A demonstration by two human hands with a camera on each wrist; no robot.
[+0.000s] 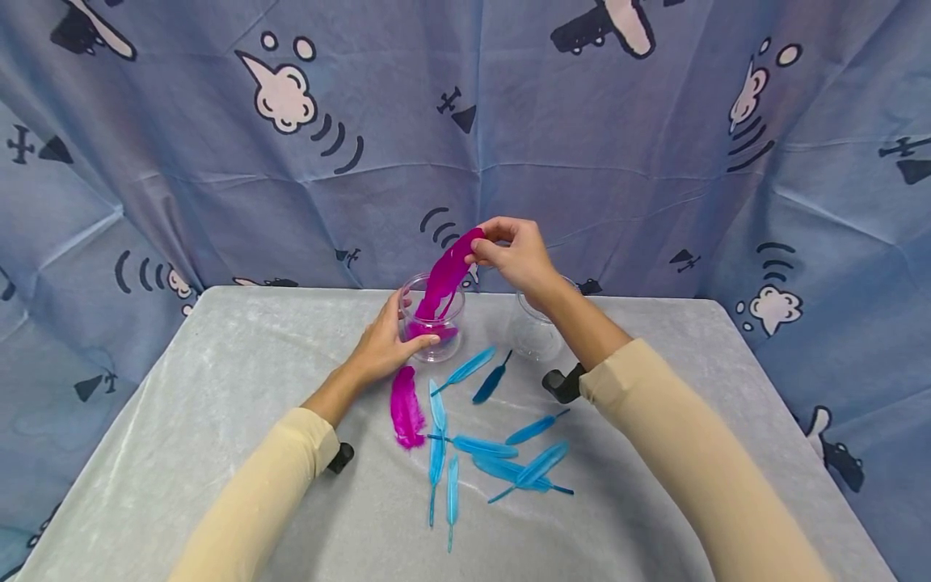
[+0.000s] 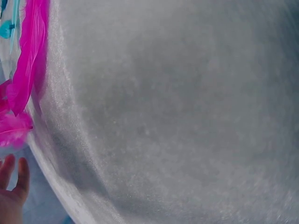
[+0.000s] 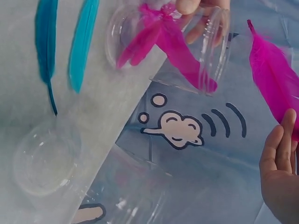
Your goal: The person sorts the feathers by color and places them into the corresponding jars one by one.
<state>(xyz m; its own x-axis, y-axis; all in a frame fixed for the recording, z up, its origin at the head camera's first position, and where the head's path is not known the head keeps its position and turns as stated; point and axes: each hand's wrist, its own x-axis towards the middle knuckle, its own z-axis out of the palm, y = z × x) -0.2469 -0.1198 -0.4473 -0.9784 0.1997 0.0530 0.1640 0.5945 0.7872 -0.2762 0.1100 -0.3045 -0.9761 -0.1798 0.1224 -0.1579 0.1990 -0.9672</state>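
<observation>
A: What is the right hand [image 1: 515,252] doing?

B: It is raised above the table [image 1: 218,420], its thumb and fingers pinched on the top end of a pink feather [image 1: 445,279]. The feather hangs down to the left, with its lower end inside the cup [image 1: 433,323].

A: And the left hand [image 1: 385,343]?

B: It wraps round the cup from the left, thumb across the front near the base and fingers behind, so it holds the cup upright on the table. More pink feather shows at the bottom of the cup.

A: Does the right wrist view add anything?

B: It shows the cup [image 3: 163,44] from the side with pink feathers inside and a fingertip of the left hand at its rim. The held feather [image 3: 273,79] stands at the right edge, with the fingers [image 3: 280,154] of the right hand beside it. A second, clear cup [image 3: 44,161] stands on the table in that view; in the head view it [image 1: 537,331] sits just behind the right wrist, apart from the first cup.

A: What lies loose on the table?

B: One more pink feather [image 1: 406,408] lies just in front of the left hand. To its right a scatter of blue feathers [image 1: 502,453] is spread towards the near edge, some overlapping.

A: The left wrist view?

B: Mostly blurred grey table cloth; pink feather [image 2: 25,70] down the left edge, and fingertips [image 2: 14,175] at the bottom left corner
</observation>
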